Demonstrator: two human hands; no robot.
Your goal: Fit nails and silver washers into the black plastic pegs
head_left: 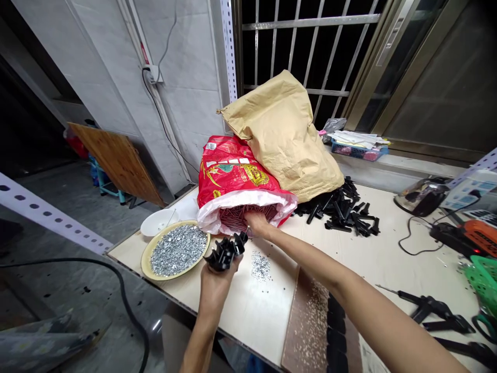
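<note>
My left hand (218,282) is closed around a bunch of black plastic parts (225,253), held up over the table's near edge. A thin metal rod sticks up from the bunch. Reaching across the table, my right hand (256,223) is in the mouth of a red woven bag (240,166) with a white lining. Long, thin reddish-brown screws or nails (232,218) fill the bag; which of the two I cannot tell. My right fingertips are hidden among them. A yellow bowl (145,261) of small silvery washer-like pieces (178,248) stands left of my left hand.
Loose silvery pieces (260,266) lie on the table (256,311). A brown paper sack (287,134) leans behind the red bag, beside a heap of black parts (349,207). A white dish (155,223) stands left; a cordless tool (477,235) and green basket (483,280) are right.
</note>
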